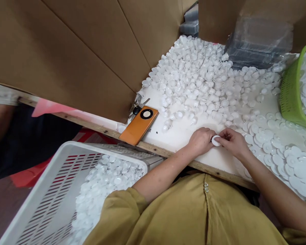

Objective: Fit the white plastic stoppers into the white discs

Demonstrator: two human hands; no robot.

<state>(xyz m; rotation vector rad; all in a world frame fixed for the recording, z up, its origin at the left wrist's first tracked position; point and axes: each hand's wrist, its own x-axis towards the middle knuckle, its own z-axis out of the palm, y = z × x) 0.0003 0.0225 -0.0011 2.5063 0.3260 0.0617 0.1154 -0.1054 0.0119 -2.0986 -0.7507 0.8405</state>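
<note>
Just above the table's front edge, my two hands meet. A small round white plastic disc point(215, 141) is between them, its flat face tilted toward me. My right hand point(234, 142) pinches the disc by its right rim with thumb and fingers. Closed against the disc's left side is my left hand point(201, 141); whatever its fingers grip is hidden. Beyond my hands lies a large heap of small white cup-shaped pieces point(194, 73). Flat white discs point(278, 158) are spread over the table to the right of my right hand.
An orange phone point(134, 131) lies at the table edge beside keys point(136, 108). A white crate point(44, 200) of small white pieces stands below left. At right is a green basket point(289, 92) holding white pieces. Cardboard point(91, 51) walls the left; clear plastic packs point(260, 42) sit behind.
</note>
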